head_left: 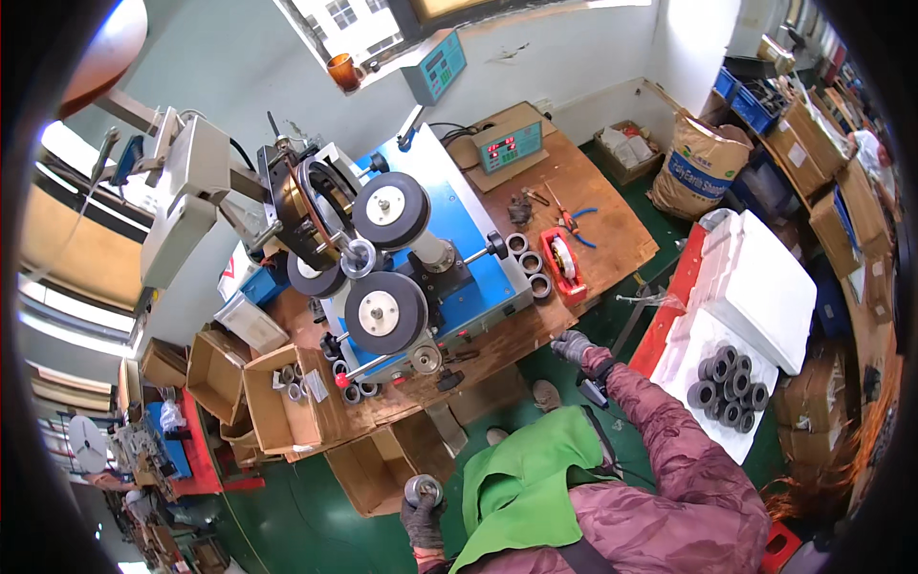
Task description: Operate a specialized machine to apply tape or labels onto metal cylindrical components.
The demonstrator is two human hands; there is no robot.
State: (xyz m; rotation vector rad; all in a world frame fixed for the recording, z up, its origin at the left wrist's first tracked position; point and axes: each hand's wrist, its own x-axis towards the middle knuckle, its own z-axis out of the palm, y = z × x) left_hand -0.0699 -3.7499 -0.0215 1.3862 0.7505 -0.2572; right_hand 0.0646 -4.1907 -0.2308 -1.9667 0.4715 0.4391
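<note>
My left hand (421, 524), in a dark grey glove, is closed around a metal ring (424, 491) low in the view, beside an open cardboard box (368, 475). My gloved right hand (572, 345) is at the workbench's front edge, fingers curled; whatever they hold, if anything, is hidden. A dark object (592, 391) hangs by that wrist. Ahead stands a blue winding machine (488, 277) with black-rimmed wheels (385, 313) and a ring-shaped head (330, 196). Three metal rings (530, 262) lie in a row at its right, next to a red tape dispenser (563, 266).
Pliers (574, 225) and a teal control box (510, 148) are on the wooden bench (612, 230). Another cardboard box (287, 421) at left holds several rings. Dark rings (732, 387) are grouped on a white sheet at right, near a large sack (701, 163).
</note>
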